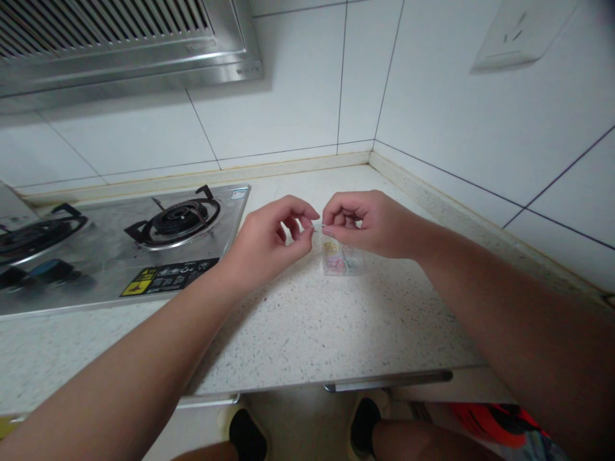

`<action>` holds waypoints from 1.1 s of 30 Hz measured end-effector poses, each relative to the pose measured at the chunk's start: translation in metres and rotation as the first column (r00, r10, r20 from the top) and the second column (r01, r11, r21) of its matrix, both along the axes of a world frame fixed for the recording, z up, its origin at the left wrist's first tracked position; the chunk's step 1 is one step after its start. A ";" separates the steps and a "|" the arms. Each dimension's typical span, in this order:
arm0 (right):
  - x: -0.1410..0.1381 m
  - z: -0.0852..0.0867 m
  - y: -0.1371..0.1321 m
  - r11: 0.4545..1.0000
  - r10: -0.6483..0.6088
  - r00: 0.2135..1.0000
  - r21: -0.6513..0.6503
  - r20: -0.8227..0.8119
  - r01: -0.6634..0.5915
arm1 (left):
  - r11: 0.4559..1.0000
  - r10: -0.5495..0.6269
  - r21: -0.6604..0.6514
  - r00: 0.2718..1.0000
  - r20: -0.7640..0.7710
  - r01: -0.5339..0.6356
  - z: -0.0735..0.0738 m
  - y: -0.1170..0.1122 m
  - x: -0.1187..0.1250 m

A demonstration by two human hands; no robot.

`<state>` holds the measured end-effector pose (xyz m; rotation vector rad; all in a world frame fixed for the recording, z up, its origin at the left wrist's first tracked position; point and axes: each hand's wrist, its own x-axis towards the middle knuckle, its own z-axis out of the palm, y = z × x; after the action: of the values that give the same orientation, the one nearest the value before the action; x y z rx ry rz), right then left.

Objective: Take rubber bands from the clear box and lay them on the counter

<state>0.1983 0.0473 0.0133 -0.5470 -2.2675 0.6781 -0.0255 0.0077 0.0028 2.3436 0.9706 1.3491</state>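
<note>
My left hand [278, 234] and my right hand [362, 221] meet over the counter, fingertips close together. Each one pinches something small and pale, too tiny to name; whether it is one piece or two I cannot tell. Just below the fingers, a small clear plastic box [343, 271] with compartments rests on the speckled countertop [307, 346]. Yellow, pink and green bits show inside it, and my right hand covers its far part.
A gas stove [182, 250] with black burners and knobs stands at the left. A range hood [144, 51] hangs above it. White tiled walls meet in a corner behind, with a wall socket [519, 35] at the upper right. A drawer handle [394, 380] juts from the counter front.
</note>
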 end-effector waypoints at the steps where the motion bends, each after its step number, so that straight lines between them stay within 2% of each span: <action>1: 0.000 0.000 0.000 1.000 0.002 1.000 0.000 -0.001 -0.002 | 1.000 -0.002 0.000 1.000 -0.001 0.002 0.000 0.000 0.000; 16: -0.001 0.000 0.000 0.999 0.004 1.000 0.037 -0.013 -0.003 | 0.999 -0.051 -0.002 0.999 -0.004 0.051 -0.002 0.002 -0.002; 24: -0.001 0.000 0.000 1.000 0.025 0.995 -0.004 -0.093 -0.025 | 0.999 -0.028 -0.038 0.999 0.043 0.030 0.000 0.000 -0.003; 33: -0.002 -0.001 0.000 0.999 0.020 0.985 -0.027 -0.172 -0.024 | 0.998 0.016 -0.068 1.000 0.016 -0.015 0.002 0.002 -0.002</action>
<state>0.1962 0.0473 0.0125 -0.4594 -2.1086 0.7410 -0.0276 0.0093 0.0051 2.2764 1.0157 1.3181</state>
